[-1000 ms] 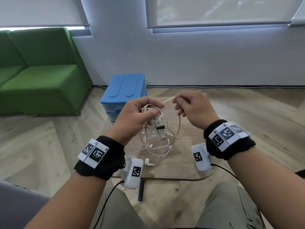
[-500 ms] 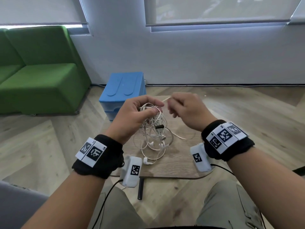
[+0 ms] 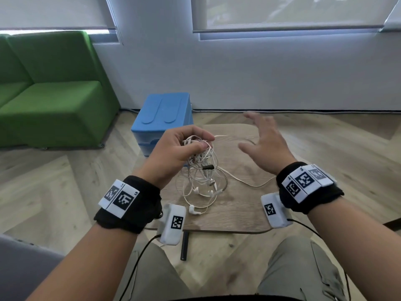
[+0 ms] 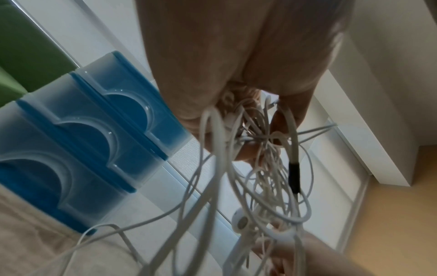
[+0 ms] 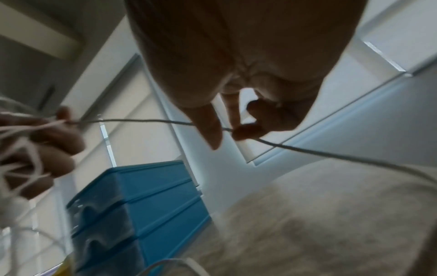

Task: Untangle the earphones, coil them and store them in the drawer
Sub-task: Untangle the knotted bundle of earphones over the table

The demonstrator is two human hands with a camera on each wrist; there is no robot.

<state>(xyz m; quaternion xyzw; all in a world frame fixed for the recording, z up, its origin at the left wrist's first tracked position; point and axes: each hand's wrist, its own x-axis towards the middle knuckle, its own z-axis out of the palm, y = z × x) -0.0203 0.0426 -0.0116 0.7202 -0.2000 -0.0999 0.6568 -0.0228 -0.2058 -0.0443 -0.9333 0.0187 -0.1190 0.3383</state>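
A tangle of white earphones hangs from my left hand, whose fingers grip its top above the small wooden table. Loose loops and an earbud rest on the tabletop. In the left wrist view the tangle dangles with a black plug. One strand runs taut from the left hand to my right hand, caught between thumb and a curled fingertip. In the head view the right hand is blurred, its other fingers spread. The blue drawer unit stands behind the table, drawers closed.
A green sofa sits at the left by the wall. Wood floor surrounds the table. My knees are just under the table's near edge. The drawer fronts face the left hand.
My right hand has drawn away to the right of the left hand and its fingers have spread, pulling one strand out sideways. The left hand keeps hold of the tangle.
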